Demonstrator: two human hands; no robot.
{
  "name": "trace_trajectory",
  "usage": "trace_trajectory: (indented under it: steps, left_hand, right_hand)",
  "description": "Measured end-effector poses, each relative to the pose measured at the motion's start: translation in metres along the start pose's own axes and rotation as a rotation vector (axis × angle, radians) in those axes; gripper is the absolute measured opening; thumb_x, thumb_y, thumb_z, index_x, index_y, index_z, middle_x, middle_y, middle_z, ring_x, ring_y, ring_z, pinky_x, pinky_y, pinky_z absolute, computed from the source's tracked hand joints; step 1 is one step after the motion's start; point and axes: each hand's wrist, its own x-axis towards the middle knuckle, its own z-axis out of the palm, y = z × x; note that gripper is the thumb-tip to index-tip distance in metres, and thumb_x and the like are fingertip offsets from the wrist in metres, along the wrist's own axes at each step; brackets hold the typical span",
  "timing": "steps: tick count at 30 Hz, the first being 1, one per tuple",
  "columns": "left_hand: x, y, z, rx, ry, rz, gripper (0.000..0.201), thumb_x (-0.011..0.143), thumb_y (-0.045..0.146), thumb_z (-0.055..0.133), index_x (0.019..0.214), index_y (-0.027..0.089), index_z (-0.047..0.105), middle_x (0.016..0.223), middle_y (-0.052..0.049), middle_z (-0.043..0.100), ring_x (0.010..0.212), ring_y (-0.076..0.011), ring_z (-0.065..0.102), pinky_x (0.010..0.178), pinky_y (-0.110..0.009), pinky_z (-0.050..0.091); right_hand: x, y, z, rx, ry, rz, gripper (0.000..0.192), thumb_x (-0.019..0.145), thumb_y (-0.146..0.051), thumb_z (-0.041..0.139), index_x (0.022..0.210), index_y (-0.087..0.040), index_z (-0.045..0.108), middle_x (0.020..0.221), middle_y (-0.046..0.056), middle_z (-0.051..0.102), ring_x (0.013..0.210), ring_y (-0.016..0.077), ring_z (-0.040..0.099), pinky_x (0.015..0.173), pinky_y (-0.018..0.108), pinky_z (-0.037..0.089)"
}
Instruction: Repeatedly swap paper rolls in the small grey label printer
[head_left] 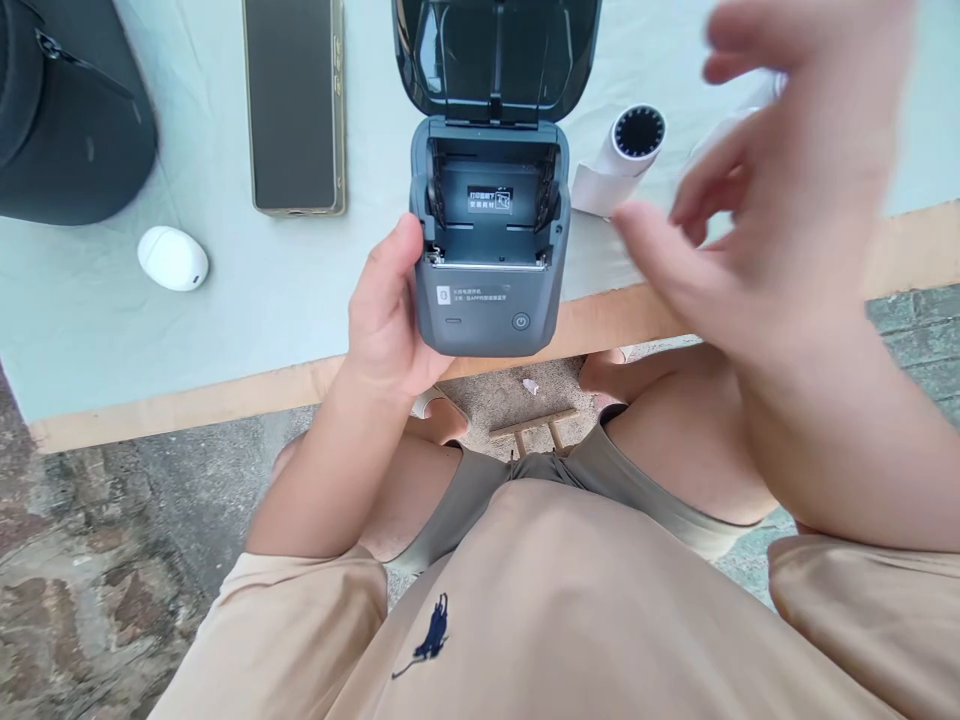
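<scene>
A dark grey label printer point(487, 310) is in my left hand point(390, 310), which grips its left side and underside with the thumb along the edge. Its smoky see-through lid point(495, 60) stands raised, and no roll lies in the open bay. To the right of the printer, a white paper roll point(630, 150) with a black toothed core rests on the table, its loose end sticking out. My right hand point(795, 170), smeared by motion, is over the table beyond this roll, thumb and fingers apart. Behind its fingers a white object point(724, 135) is mostly covered.
A phone point(292, 110) lies face up left of the printer. Farther left are a white earbud case point(172, 258) and a black zipped bag point(75, 120). The table's wooden front edge point(180, 400) runs just above my knees.
</scene>
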Motion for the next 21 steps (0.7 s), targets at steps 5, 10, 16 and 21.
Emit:
trace_trajectory:
  steps: [5,10,16,21]
  left_hand:
    - [0.000,0.000,0.001,0.008,0.007,0.010,0.039,0.092,0.054,0.048,0.100,0.025,0.073,0.126,-0.001,0.070,0.146,-0.0320,0.041,0.115,-0.046,0.049]
    - [-0.001,-0.002,-0.001,-0.047,-0.019,0.028,0.038,0.094,0.049,0.046,0.098,0.023,0.073,0.125,-0.002,0.071,0.143,-0.0301,0.046,0.118,-0.045,0.047]
    - [-0.001,-0.004,-0.002,-0.059,-0.005,0.047,0.039,0.095,0.046,0.044,0.105,0.024,0.073,0.121,0.000,0.072,0.138,-0.0271,0.052,0.117,-0.042,0.047]
    - [0.002,-0.004,-0.003,-0.074,-0.006,0.051,0.039,0.094,0.047,0.045,0.106,0.022,0.073,0.120,-0.002,0.072,0.136,-0.0276,0.054,0.115,-0.041,0.049]
  right_hand:
    - [0.021,-0.007,0.026,-0.216,-0.137,0.061,0.052,0.078,-0.024,0.069,0.129,-0.020,0.057,0.119,0.011,0.058,0.109,0.0221,0.060,0.095,0.041,0.056]
    - [0.020,-0.004,0.019,0.177,0.076,-0.059,0.051,0.079,-0.049,0.073,0.123,-0.028,0.056,0.105,-0.002,0.061,0.083,0.0128,0.063,0.065,0.027,0.052]
    - [0.020,-0.025,0.009,0.784,0.024,0.314,0.027,0.082,-0.029,0.063,0.107,-0.026,0.054,0.108,0.000,0.062,0.101,0.0179,0.066,0.081,0.035,0.063]
    - [0.018,-0.030,0.008,0.832,-0.096,0.481,0.035,0.089,-0.023,0.041,0.120,-0.029,0.057,0.120,0.001,0.059,0.106,0.0191,0.067,0.080,0.031,0.065]
